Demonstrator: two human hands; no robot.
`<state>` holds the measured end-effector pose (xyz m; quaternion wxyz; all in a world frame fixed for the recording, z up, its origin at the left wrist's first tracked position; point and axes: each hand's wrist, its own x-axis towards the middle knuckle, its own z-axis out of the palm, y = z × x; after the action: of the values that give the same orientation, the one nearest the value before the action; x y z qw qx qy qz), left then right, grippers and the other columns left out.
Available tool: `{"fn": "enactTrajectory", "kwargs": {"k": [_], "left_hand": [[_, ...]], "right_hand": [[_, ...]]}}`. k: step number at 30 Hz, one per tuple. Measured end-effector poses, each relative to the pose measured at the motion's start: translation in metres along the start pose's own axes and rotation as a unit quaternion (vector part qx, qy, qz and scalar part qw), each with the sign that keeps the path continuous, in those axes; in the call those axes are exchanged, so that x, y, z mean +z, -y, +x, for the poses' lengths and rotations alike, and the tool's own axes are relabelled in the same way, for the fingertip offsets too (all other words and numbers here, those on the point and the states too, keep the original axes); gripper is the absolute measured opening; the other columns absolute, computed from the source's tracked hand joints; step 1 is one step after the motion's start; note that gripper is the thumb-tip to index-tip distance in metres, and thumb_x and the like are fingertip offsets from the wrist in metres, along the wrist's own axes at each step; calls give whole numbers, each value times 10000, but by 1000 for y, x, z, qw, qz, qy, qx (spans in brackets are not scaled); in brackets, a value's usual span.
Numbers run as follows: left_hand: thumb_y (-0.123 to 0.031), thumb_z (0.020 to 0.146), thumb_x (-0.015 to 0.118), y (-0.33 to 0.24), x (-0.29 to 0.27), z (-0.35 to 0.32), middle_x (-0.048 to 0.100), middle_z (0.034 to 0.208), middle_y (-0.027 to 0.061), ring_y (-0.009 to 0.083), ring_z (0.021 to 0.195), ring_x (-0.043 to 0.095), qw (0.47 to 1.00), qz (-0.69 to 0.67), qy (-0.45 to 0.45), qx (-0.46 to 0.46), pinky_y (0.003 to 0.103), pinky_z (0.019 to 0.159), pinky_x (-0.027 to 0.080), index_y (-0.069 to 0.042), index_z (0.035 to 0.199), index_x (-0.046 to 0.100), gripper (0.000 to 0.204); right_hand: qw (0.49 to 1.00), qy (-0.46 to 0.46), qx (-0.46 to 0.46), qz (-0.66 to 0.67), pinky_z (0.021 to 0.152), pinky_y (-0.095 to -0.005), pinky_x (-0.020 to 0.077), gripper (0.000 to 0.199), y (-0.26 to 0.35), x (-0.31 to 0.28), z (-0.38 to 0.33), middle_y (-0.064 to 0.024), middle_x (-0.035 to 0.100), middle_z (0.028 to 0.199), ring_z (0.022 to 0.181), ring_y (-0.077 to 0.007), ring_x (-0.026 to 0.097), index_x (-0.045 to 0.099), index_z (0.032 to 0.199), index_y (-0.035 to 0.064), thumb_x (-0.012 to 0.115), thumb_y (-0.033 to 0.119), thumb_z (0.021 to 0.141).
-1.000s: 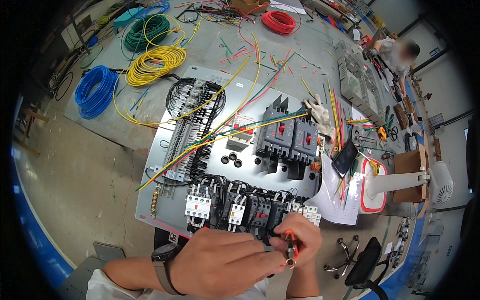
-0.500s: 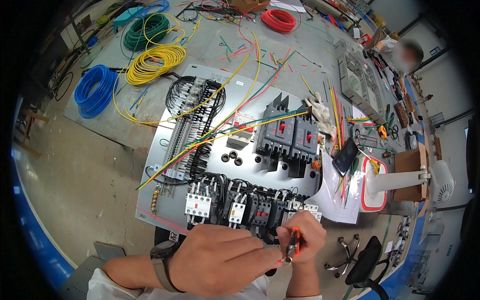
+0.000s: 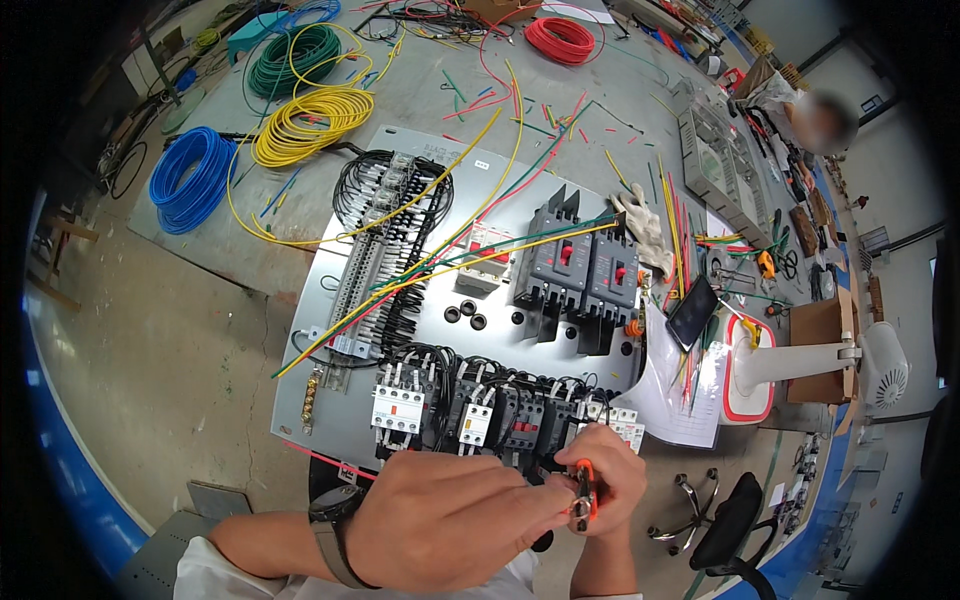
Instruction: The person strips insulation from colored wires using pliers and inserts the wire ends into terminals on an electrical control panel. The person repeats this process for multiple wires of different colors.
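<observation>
My right hand (image 3: 612, 478) grips orange-handled pliers (image 3: 583, 494) at the near edge of a grey electrical panel (image 3: 340, 395). My left hand (image 3: 445, 520), with a dark wristwatch (image 3: 328, 528), reaches across to the pliers' jaws and pinches something small there; what it is stays hidden. Just beyond both hands runs a row of black contactors (image 3: 480, 410) with black wiring. Further up the panel sit two dark circuit breakers (image 3: 580, 275). Yellow, green and red wires (image 3: 440, 255) cross the panel diagonally.
Coils of blue (image 3: 190, 178), yellow (image 3: 298, 122), green (image 3: 300, 58) and red (image 3: 558, 38) wire lie on the floor beyond. A phone (image 3: 692, 312), papers (image 3: 680, 400), gloves (image 3: 640, 225) and a white fan (image 3: 830, 360) are to the right. A person sits far right.
Both hands stay at the panel's near edge. The pliers have shifted slightly and my left fingers have closed in on their jaws.
</observation>
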<state>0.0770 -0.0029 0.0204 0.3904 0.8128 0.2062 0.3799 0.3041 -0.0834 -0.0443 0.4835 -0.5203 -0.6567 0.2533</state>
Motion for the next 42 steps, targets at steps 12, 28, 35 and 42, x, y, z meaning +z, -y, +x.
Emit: {"fn": "enactTrajectory", "kwargs": {"k": [12,28,35,42], "left_hand": [[-94,860,850,-1,-2,-1,697,726,62,172,539,638,1000,3,2,-6,300,451,461,-27,1049,771,216],[-86,853,848,1,1,-9,691,703,56,167,534,614,1000,-19,-16,16,305,463,456,-27,1075,776,241],[-86,846,852,-4,1,-6,672,694,52,170,525,609,1000,-19,-22,5,305,454,449,-27,1067,776,242],[-99,835,868,-3,-1,-4,665,703,55,178,534,620,999,1,-33,0,305,445,444,-29,1055,772,249]], "right_hand": [[1000,-17,-3,17,547,-286,359,194,1,8,3,-65,578,723,599,-159,514,704,902,-22,768,-30,719],[956,-196,-80,-204,587,-333,419,306,-2,26,-6,-80,565,709,613,-221,527,631,836,0,815,223,936],[941,-235,-117,-214,510,-335,405,273,-8,28,-4,-96,589,715,565,-241,553,650,835,2,846,180,901],[998,-26,-22,-50,636,-352,479,351,3,3,6,-114,652,839,715,-259,625,728,996,-20,891,92,707]]}}
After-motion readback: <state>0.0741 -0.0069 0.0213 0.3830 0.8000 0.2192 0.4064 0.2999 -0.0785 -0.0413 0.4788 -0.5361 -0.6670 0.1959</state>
